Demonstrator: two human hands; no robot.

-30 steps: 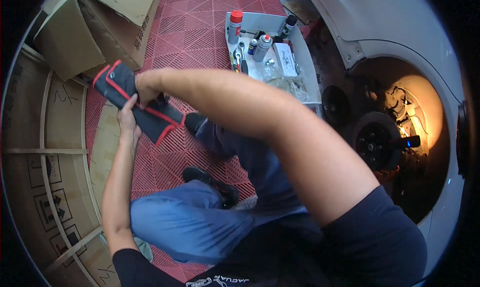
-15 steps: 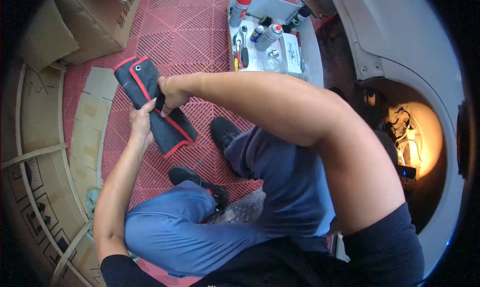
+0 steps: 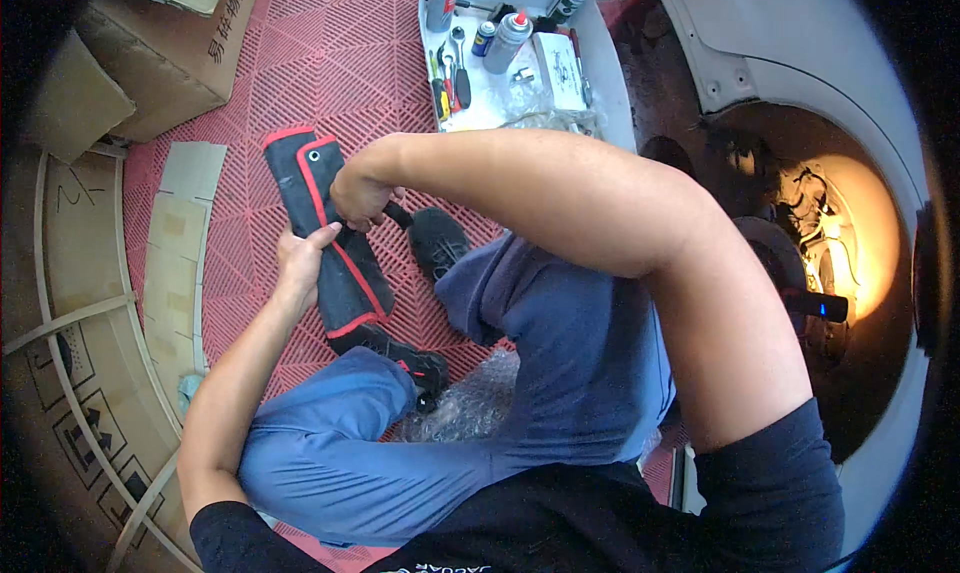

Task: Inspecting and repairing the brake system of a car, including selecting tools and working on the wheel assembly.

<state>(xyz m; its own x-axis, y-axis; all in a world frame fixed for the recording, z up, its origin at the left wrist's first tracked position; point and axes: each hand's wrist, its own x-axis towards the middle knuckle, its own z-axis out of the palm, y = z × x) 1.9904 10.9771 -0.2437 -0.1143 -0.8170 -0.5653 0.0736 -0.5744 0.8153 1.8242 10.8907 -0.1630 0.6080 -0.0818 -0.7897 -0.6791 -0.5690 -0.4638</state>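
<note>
A folded black tool roll [image 3: 296, 188] with red edging and a metal eyelet is held over the floor, slightly tilted. My left hand [image 3: 303, 263] grips its left side, the thumb lying across the front by the red trim. Against the roll's right edge, my right hand [image 3: 362, 191] is closed on a black strap [image 3: 398, 215], whose end sticks out below the fingers toward my shoe. The right fingers are partly hidden behind the hand. Whatever may be inside the roll does not show.
A white box [image 3: 615, 83] holds spray cans, a ratchet and other tools. Left are a cardboard box [image 3: 180, 68] and flat cardboard [image 3: 175, 243]. Bubble wrap [image 3: 465, 403] lies between my feet on the red mat [image 3: 330, 43]. A lit wheel arch [image 3: 870, 243] curves at right.
The tool roll has moved right and turned more upright, with my left hand still on it. My right hand has drawn the strap out past the roll's right edge.
</note>
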